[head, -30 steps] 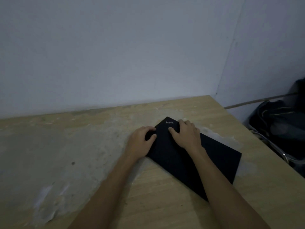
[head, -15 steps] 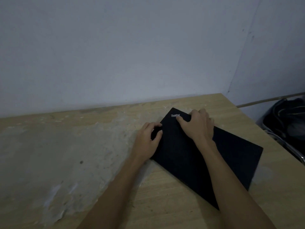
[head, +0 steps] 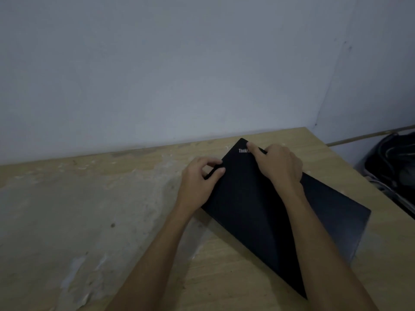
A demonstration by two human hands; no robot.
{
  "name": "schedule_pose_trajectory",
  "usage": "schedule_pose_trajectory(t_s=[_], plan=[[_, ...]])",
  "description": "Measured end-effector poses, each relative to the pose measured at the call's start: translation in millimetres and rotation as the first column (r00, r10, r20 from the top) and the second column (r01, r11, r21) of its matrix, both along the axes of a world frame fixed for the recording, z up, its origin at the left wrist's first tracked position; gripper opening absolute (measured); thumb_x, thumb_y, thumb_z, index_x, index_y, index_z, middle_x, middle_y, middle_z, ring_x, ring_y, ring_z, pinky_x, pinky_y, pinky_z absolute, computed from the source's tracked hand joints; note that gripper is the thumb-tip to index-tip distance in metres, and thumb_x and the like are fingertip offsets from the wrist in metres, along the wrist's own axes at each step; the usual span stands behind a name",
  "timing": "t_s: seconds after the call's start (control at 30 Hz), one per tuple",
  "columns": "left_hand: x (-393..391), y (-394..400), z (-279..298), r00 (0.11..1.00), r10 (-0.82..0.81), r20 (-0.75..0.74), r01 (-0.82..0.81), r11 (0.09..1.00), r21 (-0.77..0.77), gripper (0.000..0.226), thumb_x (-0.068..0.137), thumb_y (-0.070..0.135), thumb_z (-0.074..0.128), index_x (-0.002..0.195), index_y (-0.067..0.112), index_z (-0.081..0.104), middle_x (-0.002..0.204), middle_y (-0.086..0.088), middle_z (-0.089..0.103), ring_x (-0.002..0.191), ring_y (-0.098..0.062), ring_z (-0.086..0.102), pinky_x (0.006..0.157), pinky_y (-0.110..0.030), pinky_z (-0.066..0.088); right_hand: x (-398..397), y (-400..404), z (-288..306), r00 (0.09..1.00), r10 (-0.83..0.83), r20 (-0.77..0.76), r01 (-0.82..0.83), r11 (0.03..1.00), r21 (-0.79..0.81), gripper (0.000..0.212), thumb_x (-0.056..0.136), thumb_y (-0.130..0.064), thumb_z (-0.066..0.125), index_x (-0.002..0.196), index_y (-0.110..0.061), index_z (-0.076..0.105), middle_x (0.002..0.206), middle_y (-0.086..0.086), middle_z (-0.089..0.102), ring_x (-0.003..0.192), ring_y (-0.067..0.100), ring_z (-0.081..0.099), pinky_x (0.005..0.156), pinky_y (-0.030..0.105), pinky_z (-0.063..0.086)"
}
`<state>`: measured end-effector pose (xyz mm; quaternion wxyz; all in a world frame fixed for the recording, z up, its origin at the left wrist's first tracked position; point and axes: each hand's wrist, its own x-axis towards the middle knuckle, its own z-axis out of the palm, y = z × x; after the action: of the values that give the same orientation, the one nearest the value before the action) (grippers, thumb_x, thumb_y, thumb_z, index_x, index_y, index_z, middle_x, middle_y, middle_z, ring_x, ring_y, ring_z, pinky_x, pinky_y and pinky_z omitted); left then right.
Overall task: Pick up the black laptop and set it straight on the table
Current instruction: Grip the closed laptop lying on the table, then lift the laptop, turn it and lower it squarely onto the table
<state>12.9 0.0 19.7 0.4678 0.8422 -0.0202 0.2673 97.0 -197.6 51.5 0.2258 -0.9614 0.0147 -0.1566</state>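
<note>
Fingers (head: 219, 170) of the left hand (head: 197, 182) curl at the short edge of the black laptop (head: 258, 212), thumb on the lid, pinching it. The right hand (head: 280, 169) hooks over the long edge facing the wall (head: 157, 75), forefinger beside the logo. Both hands hold the end nearest the wall. From there the closed laptop's long axis slants rightward, away from the wall, across the table (head: 89, 209). Squaring it likely means swinging that free end leftward.

One black laptop (head: 251, 209), two hands (head: 199, 178) (head: 280, 167), one table (head: 89, 209)
</note>
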Motion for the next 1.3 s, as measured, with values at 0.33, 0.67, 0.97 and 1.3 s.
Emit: schedule_pose_trajectory(t_s=[0.33, 0.67, 0.97, 1.3], plan=[[-9.3, -3.6, 44.7, 0.988, -0.036, -0.148, -0.088, 0.660, -0.746, 0.022, 0.091, 0.006, 0.076, 0.112, 0.012, 0.072, 0.087, -0.003, 0.081, 0.074, -0.011, 0.073, 0.066, -0.025, 0.058, -0.7, -6.1, 22.2, 0.997, -0.036, -0.073, 0.054, 0.962, 0.267, 0.077, 0.095, -0.080, 0.033, 0.066, -0.012, 0.053, 0.072, 0.005, 0.063, 0.065, 0.027, 0.055, 0.064, 0.038, 0.035], [-10.7, 0.6, 59.4, 0.994, -0.079, -0.073, -0.016, 0.558, -0.829, 0.021, 0.086, -0.005, 0.077, 0.096, 0.014, 0.077, 0.073, -0.003, 0.079, 0.064, -0.011, 0.073, 0.058, -0.021, 0.057, 4.5, -7.6, 29.6, 0.994, 0.103, -0.024, -0.079, 0.875, 0.478, 0.070, 0.101, -0.061, 0.047, 0.055, -0.009, 0.041, 0.059, 0.003, 0.050, 0.064, 0.029, 0.050, 0.063, 0.040, 0.038], [-7.2, 31.1, 58.2, 0.994, -0.037, -0.106, -0.077, 0.471, -0.879, 0.018, 0.083, -0.001, 0.083, 0.095, 0.013, 0.078, 0.082, -0.008, 0.080, 0.071, -0.017, 0.075, 0.071, -0.031, 0.064, -4.9, 14.4, 27.5, 0.900, 0.426, -0.091, -0.235, 0.651, 0.722, 0.057, 0.105, -0.048, 0.055, 0.106, 0.006, 0.074, 0.114, 0.027, 0.076, 0.089, 0.023, 0.069, 0.088, 0.049, 0.058], [-14.0, 39.1, 53.3, 0.936, -0.286, -0.203, 0.026, 0.633, -0.774, 0.038, 0.094, 0.027, 0.078, 0.127, 0.012, 0.070, 0.115, -0.008, 0.081, 0.102, -0.027, 0.079, 0.084, -0.042, 0.065, -2.4, 29.6, 33.3, 0.979, 0.205, -0.001, -0.090, 0.430, 0.898, 0.039, 0.110, -0.043, 0.048, 0.083, -0.020, 0.067, 0.088, -0.008, 0.067, 0.081, 0.005, 0.062, 0.068, 0.018, 0.051]])
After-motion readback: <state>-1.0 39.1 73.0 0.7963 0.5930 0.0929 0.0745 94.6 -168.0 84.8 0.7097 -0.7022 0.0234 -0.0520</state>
